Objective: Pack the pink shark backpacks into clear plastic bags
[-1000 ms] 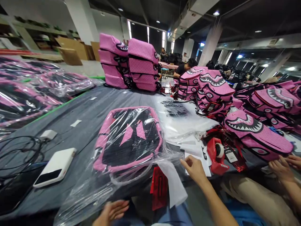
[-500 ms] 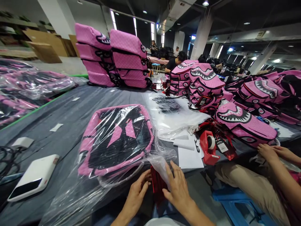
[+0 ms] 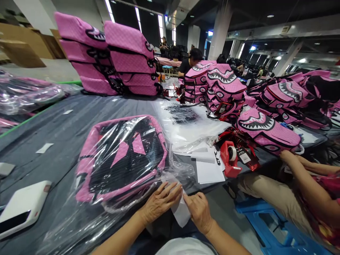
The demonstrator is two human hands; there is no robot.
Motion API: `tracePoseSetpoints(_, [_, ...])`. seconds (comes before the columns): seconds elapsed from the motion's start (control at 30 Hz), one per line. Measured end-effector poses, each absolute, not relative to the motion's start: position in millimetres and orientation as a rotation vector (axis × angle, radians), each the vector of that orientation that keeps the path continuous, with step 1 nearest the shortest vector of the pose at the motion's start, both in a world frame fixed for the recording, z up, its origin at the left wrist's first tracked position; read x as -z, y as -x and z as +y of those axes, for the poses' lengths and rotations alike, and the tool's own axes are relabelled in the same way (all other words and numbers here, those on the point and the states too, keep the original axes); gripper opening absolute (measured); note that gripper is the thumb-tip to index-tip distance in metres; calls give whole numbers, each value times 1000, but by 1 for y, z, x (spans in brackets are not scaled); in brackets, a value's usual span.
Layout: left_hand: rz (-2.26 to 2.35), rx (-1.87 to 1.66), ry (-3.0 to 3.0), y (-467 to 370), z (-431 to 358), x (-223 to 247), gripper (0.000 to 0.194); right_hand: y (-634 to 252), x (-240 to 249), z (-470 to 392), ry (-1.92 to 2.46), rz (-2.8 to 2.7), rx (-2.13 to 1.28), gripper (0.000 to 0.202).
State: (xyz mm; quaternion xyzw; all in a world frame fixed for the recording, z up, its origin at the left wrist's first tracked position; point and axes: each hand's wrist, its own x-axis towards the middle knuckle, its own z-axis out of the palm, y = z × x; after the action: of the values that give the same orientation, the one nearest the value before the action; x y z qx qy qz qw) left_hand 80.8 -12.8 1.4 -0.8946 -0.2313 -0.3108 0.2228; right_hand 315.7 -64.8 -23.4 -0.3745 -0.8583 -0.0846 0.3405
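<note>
A pink and black backpack (image 3: 124, 156) lies flat inside a clear plastic bag (image 3: 87, 226) on the grey-covered table. By the table's front edge, a crumpled translucent white sheet (image 3: 181, 212) hangs between my hands. My left hand (image 3: 162, 200) lies over its upper part, fingers extended and slightly spread, touching it. My right hand (image 3: 199, 210) has its thumb and curled fingers pinched on the sheet's right edge. No red item shows between my hands.
White papers (image 3: 208, 170) and a red tape dispenser (image 3: 230, 159) lie to the right. Stacked pink bags (image 3: 132, 60) stand behind. A power bank (image 3: 25, 205) is at left. A person's hands (image 3: 290, 157) are at right, above a blue stool (image 3: 265, 219).
The red item between my hands has gone from view. My left hand has moved up onto the white sheet, and my right hand has closed on its edge. The view has shifted.
</note>
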Motion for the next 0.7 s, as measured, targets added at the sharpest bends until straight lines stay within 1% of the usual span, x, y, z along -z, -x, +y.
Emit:
tracePoseSetpoints(0.07, [-544, 785, 2542, -78, -10, 3, 33, -317, 34, -69, 989, -2261, 241, 51])
tracePoseSetpoints(0.2, [-443, 645, 2673, -71, -9, 16, 40, -320, 55, -73, 1121, -2287, 169, 67])
tracePoseSetpoints(0.3, [-401, 603, 2752, -72, -7, 22, 39, -320, 62, -72, 1175, -2270, 140, 71])
tracePoseSetpoints(0.4, [-455, 568, 2794, -79, -5, 24, 41, -323, 65, -70, 1194, -2284, 125, 75])
tracePoseSetpoints(0.47, [-469, 593, 2777, -83, -5, 23, 38, -326, 64, -68, 1197, -2285, 110, 78])
tracePoseSetpoints(0.53, [-451, 627, 2740, -84, -8, 18, 33, -329, 61, -68, 1187, -2270, 94, 75])
tracePoseSetpoints(0.6, [-422, 652, 2706, -81, -13, 7, 32, -329, 57, -72, 1152, -2247, 50, 68])
tracePoseSetpoints(0.7, [-388, 681, 2740, -74, -19, -18, 38, -320, 50, -89, 1116, -2258, -106, 48])
